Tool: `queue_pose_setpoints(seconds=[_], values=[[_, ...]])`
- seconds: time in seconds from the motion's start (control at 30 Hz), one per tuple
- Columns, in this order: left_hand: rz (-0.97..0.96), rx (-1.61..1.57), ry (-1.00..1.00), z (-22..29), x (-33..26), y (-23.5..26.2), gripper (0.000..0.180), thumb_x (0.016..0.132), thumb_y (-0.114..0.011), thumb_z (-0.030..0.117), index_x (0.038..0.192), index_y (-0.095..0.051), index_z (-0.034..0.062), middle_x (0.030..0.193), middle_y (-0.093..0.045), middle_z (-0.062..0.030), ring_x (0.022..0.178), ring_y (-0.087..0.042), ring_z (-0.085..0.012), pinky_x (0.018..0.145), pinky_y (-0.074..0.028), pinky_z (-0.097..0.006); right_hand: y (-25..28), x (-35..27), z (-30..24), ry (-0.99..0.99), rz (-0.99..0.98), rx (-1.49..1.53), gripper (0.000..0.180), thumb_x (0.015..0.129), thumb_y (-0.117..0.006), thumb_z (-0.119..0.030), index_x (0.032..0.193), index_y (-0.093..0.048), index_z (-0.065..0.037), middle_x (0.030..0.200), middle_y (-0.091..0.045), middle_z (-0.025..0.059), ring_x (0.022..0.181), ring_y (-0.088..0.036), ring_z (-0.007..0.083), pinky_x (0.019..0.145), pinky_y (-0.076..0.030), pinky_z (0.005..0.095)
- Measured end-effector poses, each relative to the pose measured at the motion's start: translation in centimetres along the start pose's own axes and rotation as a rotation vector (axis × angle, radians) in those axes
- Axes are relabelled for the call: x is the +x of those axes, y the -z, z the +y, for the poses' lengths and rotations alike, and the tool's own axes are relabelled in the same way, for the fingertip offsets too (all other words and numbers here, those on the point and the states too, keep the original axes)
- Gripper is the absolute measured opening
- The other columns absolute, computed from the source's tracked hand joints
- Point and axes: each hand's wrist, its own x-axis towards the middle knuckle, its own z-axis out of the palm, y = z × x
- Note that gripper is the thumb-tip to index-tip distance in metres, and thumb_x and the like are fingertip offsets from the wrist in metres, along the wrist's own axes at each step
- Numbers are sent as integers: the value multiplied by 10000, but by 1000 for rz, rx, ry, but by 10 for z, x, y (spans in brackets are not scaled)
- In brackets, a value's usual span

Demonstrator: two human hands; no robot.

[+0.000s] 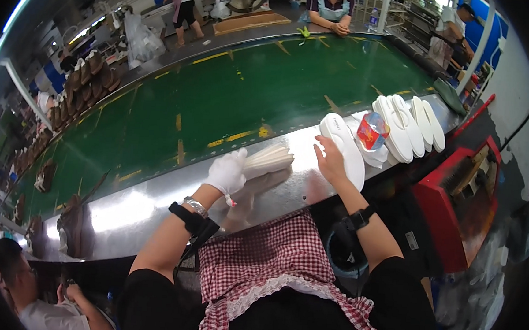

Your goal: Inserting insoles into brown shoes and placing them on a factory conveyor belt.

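Observation:
My left hand [227, 171], in a white glove, is closed round one end of a stack of thin cream pieces [269, 161], which look like insoles seen edge-on. The stack is over the metal ledge, its far end slightly fanned. My bare right hand [331, 160] has its fingers apart, at the left side of white shoe insoles [346, 147]; whether it touches them I cannot tell. Just right of these, a clear plastic package with a red label [372, 133] lies on white wrapping. More white insoles [400, 126] rest in a row beyond it.
A green conveyor belt [219, 106] runs beyond the metal ledge [127, 212]. Brown shoes [76, 228] stand at its left end. A red machine [458, 203] is at my right. Across the belt a person [332, 10] leans on the edge; another [53, 297] sits lower left.

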Motion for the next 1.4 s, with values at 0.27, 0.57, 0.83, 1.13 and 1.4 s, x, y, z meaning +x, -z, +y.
queue_pose_setpoints(seconds=[0.27, 0.57, 0.83, 1.13, 1.4], values=[[58, 32, -27, 3, 2, -1, 402, 737, -563, 355, 971, -445, 51, 910, -512, -154, 843, -536, -330, 709, -455, -424, -90, 19, 4, -254, -222, 510, 492, 908, -370, -381, 1243, -419, -24, 1259, -445, 146, 1194, -384, 240, 989, -280, 296], [63, -810, 243, -23, 30, -7, 370, 766, -588, 327, 911, -580, -13, 762, -615, -102, 677, -605, -181, 629, -487, -305, -10, -28, -46, 69, 310, 257, 184, 836, -469, -92, 962, -556, 10, 975, -562, 169, 943, -534, 299, 820, -414, 333], [-101, -1943, 544, 106, 107, -87, 352, 815, -595, 242, 1006, -539, -50, 882, -606, -111, 720, -609, -187, 635, -519, -312, 37, -159, -32, 133, 30, 159, 126, 740, -532, 57, 851, -563, 6, 820, -579, 127, 724, -581, 263, 635, -469, 302], [-272, -1360, 686, 129, 128, -93, 529, 708, -657, 420, 896, -612, -73, 801, -629, -169, 690, -620, -259, 608, -498, -360, 46, -161, -24, 118, -85, 180, 152, 712, -547, 44, 849, -579, -14, 841, -583, 114, 751, -588, 257, 633, -490, 311], [43, -394, 16, 83, 94, -113, 463, 738, -534, 449, 985, -581, 60, 928, -589, -171, 785, -560, -342, 701, -448, -398, 16, -117, -63, 518, -105, 147, 212, 649, -561, 48, 848, -577, -22, 821, -586, 112, 706, -583, 277, 600, -485, 337]])
